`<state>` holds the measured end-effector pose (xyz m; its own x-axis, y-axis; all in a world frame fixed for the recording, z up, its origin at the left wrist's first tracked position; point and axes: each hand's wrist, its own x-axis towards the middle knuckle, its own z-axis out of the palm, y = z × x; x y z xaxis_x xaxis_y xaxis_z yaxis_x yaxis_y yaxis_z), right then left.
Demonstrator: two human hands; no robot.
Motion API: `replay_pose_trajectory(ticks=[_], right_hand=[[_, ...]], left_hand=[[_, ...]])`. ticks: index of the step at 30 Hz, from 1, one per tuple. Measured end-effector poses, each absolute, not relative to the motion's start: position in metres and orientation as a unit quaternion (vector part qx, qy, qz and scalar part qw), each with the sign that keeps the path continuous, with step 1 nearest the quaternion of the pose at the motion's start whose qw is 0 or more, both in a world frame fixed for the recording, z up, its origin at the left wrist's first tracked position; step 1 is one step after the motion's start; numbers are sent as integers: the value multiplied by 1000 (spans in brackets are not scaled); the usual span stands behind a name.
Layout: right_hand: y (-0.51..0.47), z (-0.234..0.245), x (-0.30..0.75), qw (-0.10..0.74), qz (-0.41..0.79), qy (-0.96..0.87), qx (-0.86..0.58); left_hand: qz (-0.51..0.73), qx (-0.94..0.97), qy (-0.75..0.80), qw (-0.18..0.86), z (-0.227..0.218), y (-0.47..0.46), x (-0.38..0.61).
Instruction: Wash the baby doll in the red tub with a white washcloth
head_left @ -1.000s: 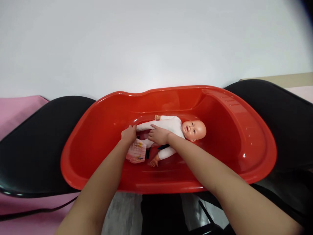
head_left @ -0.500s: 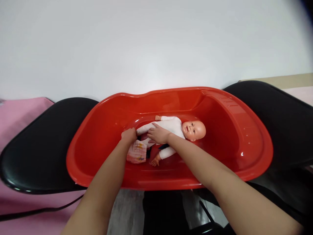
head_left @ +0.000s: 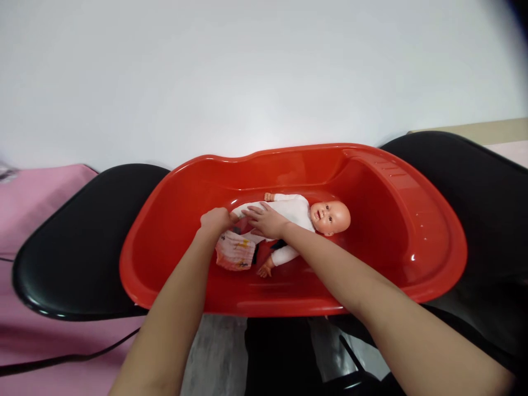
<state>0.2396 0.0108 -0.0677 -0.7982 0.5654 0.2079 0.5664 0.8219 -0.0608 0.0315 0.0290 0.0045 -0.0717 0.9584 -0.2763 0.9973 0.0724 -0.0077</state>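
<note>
A baby doll [head_left: 307, 212] in a white long-sleeved bodysuit lies on its back in a red baby bathtub [head_left: 429, 220], its head to the right. My left hand [head_left: 216, 220] is closed at the lower end of the doll's leg; its foot is hidden in the fingers. Flat over the doll's lower body rests my right hand [head_left: 267, 221], fingers spread and touching the white cloth. Just below the hands is a pink-and-white patterned cloth piece [head_left: 237, 252], diaper-like in look. Something dark shows beside it, too covered to name.
Black chair seats stand at the left [head_left: 91, 242] and right [head_left: 462, 203] of the tub. Pink fabric [head_left: 45, 203] covers a surface at far left. A pale wall [head_left: 247, 71] rises behind. Below the tub's near rim are grey flooring and a black strip.
The view has shifted slightly, so tub and doll appear a little further right. My left hand has moved slightly up at the doll's leg. My right hand stays on its lower body.
</note>
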Motion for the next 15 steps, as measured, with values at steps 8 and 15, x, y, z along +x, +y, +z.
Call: replay_pose_trajectory(ticks=[8, 15], right_hand=[[5, -60, 200, 215, 97, -828, -508], [26, -38, 182, 289, 149, -772, -546]], left_hand=[[-49, 712, 701, 8, 32, 6, 33], [112, 767, 632, 23, 30, 0, 28]])
